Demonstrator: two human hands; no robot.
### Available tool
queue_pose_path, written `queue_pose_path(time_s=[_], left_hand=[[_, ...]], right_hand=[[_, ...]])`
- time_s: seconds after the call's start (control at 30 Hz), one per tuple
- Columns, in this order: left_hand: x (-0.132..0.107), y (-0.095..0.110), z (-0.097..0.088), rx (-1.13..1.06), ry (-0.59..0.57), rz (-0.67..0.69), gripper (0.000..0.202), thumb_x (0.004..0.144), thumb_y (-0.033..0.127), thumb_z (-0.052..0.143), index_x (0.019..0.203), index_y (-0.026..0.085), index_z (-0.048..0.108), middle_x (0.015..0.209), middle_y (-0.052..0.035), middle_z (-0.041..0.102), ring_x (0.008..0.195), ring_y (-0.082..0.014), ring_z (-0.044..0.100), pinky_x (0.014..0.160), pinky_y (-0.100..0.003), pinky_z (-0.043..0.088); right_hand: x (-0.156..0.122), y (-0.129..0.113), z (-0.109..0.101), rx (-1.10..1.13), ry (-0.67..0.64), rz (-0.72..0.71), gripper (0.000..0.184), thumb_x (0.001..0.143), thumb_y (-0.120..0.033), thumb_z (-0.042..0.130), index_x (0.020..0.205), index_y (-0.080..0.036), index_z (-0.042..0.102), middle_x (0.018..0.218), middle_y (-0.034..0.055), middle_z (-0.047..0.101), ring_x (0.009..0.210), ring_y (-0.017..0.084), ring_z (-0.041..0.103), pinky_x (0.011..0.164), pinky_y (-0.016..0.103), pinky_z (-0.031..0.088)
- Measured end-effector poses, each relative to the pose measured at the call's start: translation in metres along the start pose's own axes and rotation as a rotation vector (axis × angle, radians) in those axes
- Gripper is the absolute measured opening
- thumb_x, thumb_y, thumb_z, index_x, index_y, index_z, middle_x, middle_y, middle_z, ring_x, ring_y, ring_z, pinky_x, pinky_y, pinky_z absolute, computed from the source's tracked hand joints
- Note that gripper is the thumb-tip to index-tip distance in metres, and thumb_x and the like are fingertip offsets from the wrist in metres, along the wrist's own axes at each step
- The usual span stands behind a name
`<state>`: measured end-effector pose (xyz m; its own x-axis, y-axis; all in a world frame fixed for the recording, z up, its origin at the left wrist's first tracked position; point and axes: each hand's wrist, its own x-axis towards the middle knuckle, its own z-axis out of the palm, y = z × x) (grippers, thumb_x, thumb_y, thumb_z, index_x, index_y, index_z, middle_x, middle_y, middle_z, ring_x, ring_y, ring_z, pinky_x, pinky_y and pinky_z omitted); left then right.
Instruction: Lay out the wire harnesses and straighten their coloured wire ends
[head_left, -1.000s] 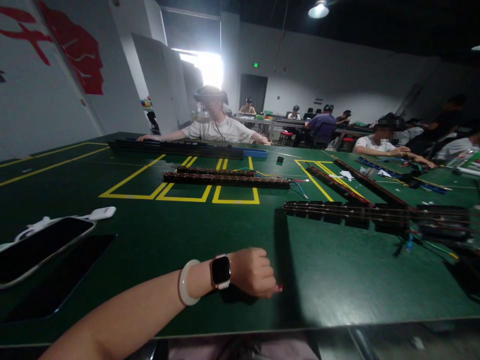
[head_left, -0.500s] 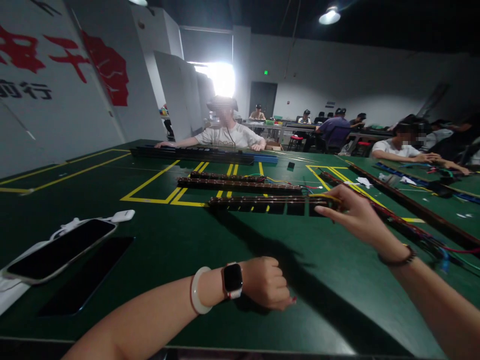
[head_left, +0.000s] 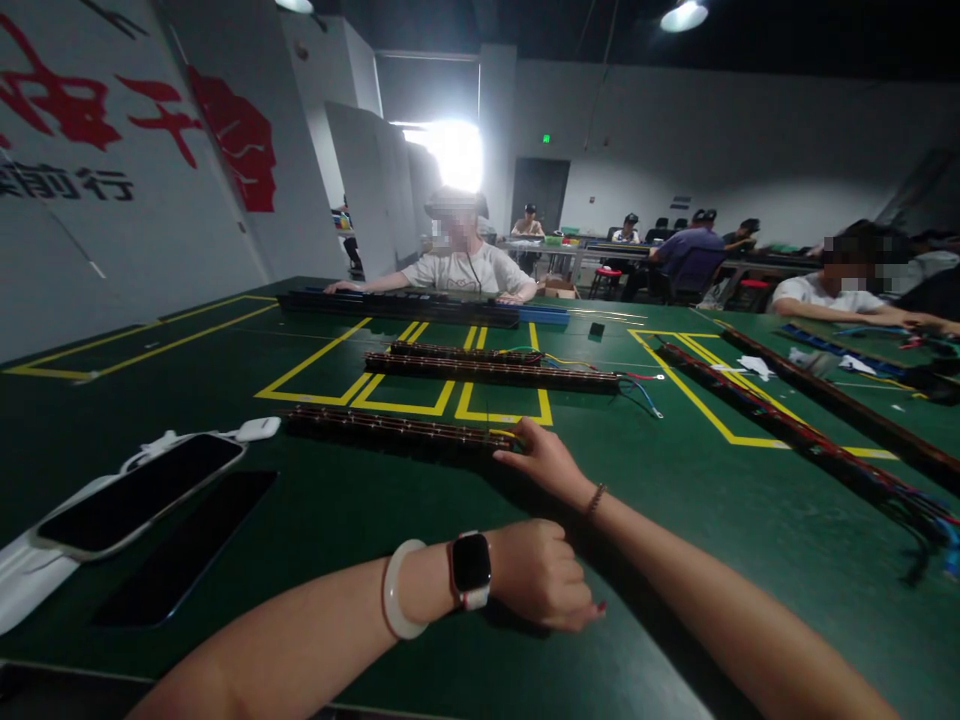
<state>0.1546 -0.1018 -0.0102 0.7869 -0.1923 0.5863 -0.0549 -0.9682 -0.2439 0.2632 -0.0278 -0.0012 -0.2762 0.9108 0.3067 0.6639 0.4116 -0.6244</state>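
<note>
My right hand (head_left: 546, 462) reaches forward over the green table (head_left: 675, 540) and grips the right end of a long dark strip (head_left: 390, 430) studded with small parts. The strip lies flat, stretching left from my fingers along the near yellow line. My left hand (head_left: 541, 582) rests on the table as a closed fist just in front of me, with a smartwatch and a pale bangle on the wrist. Nothing shows inside the fist.
Two similar strips (head_left: 487, 366) with coloured wires lie further back inside yellow tape boxes. A phone (head_left: 142, 490) and a white case (head_left: 259, 428) sit at the left. More strips (head_left: 787, 430) run along the right. A person (head_left: 465, 268) sits across the table.
My right hand came into view carrying the strip from the right, swung it leftward and set it down near the yellow line. The view panned. My left fist stayed put.
</note>
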Motion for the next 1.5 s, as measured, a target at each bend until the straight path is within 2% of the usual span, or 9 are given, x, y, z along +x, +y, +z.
queue_pose_path(time_s=[0.2, 0.33, 0.5, 0.73, 0.87, 1.0, 1.17, 1.33, 1.5], left_hand=[[0.002, 0.0, -0.007, -0.224, -0.253, -0.228, 0.036, 0.087, 0.029, 0.043, 0.054, 0.021, 0.054, 0.052, -0.0032, 0.056, 0.046, -0.012, 0.043, 0.049, -0.03, 0.027], [0.005, 0.001, -0.009, -0.562, -0.163, -0.588, 0.044, 0.091, 0.032, 0.035, 0.053, 0.018, 0.052, 0.051, -0.0031, 0.055, 0.047, -0.0104, 0.047, 0.05, -0.026, 0.034], [0.011, -0.003, -0.006, -1.361, -0.168, -1.178, 0.054, 0.088, 0.054, 0.032, 0.065, 0.013, 0.057, 0.055, -0.0024, 0.057, 0.041, -0.0091, 0.052, 0.038, -0.019, 0.034], [0.008, -0.013, -0.003, -1.885, 0.11, -1.509, 0.047, 0.087, 0.054, 0.037, 0.085, 0.011, 0.054, 0.076, -0.012, 0.065, 0.07, -0.0211, 0.065, 0.056, -0.032, 0.052], [0.008, -0.016, -0.004, -1.962, 0.286, -1.598, 0.048, 0.09, 0.053, 0.033, 0.095, 0.009, 0.053, 0.096, -0.0174, 0.064, 0.093, -0.0251, 0.064, 0.068, -0.035, 0.052], [0.009, -0.018, -0.002, -1.965, 0.568, -1.58, 0.041, 0.091, 0.046, 0.036, 0.104, 0.012, 0.054, 0.1, -0.0143, 0.063, 0.096, -0.0216, 0.062, 0.082, -0.039, 0.049], [0.004, -0.02, 0.005, -1.906, 0.876, -1.551, 0.023, 0.09, 0.036, 0.048, 0.088, 0.015, 0.056, 0.087, -0.0069, 0.064, 0.085, -0.0162, 0.062, 0.086, -0.038, 0.048], [0.002, -0.021, 0.008, -1.882, 0.948, -1.592, 0.016, 0.089, 0.027, 0.051, 0.082, 0.014, 0.055, 0.082, -0.0045, 0.063, 0.075, -0.0132, 0.062, 0.078, -0.033, 0.05], [0.0, -0.025, 0.01, -1.875, 0.937, -1.618, 0.017, 0.089, 0.018, 0.049, 0.073, 0.013, 0.053, 0.069, -0.001, 0.057, 0.057, -0.0073, 0.054, 0.055, -0.019, 0.045]], right_hand=[[-0.014, 0.01, -0.02, -0.086, -0.106, -0.203, 0.037, 0.077, -0.042, 0.065, 0.103, -0.018, 0.056, 0.109, 0.0097, 0.057, 0.097, 0.02, 0.054, 0.083, 0.034, 0.045], [-0.03, 0.02, -0.043, -0.169, -0.117, -0.134, 0.033, 0.08, -0.044, 0.062, 0.101, -0.019, 0.062, 0.096, 0.0076, 0.061, 0.089, 0.02, 0.056, 0.08, 0.035, 0.045], [-0.039, 0.039, -0.048, -0.12, -0.174, -0.021, 0.031, 0.081, -0.043, 0.06, 0.098, -0.018, 0.067, 0.087, 0.0062, 0.065, 0.083, 0.019, 0.057, 0.076, 0.033, 0.044], [-0.038, 0.045, -0.036, 0.241, -0.196, 0.107, 0.022, 0.077, -0.033, 0.063, 0.089, -0.016, 0.064, 0.081, 0.0021, 0.067, 0.074, 0.015, 0.061, 0.067, 0.027, 0.046], [-0.044, 0.03, -0.04, 0.216, -0.129, 0.095, 0.012, 0.08, -0.027, 0.059, 0.086, -0.016, 0.062, 0.078, 0.0016, 0.067, 0.069, 0.014, 0.06, 0.06, 0.024, 0.043], [-0.05, 0.012, -0.048, -0.229, -0.034, -0.087, 0.009, 0.084, -0.021, 0.055, 0.083, -0.019, 0.063, 0.076, 0.0019, 0.066, 0.067, 0.014, 0.056, 0.063, 0.026, 0.036], [-0.054, 0.003, -0.048, -0.64, -0.046, -0.37, 0.015, 0.089, -0.02, 0.05, 0.084, -0.017, 0.063, 0.071, 0.0044, 0.061, 0.068, 0.016, 0.05, 0.066, 0.03, 0.03], [-0.057, 0.0, -0.046, -0.757, -0.181, -0.575, 0.011, 0.089, -0.018, 0.049, 0.09, -0.016, 0.06, 0.085, 0.0072, 0.061, 0.074, 0.018, 0.048, 0.07, 0.031, 0.031], [-0.058, -0.005, -0.052, -0.661, -0.175, -0.601, 0.024, 0.092, -0.035, 0.045, 0.09, -0.017, 0.061, 0.081, 0.006, 0.06, 0.073, 0.017, 0.047, 0.07, 0.031, 0.03]])
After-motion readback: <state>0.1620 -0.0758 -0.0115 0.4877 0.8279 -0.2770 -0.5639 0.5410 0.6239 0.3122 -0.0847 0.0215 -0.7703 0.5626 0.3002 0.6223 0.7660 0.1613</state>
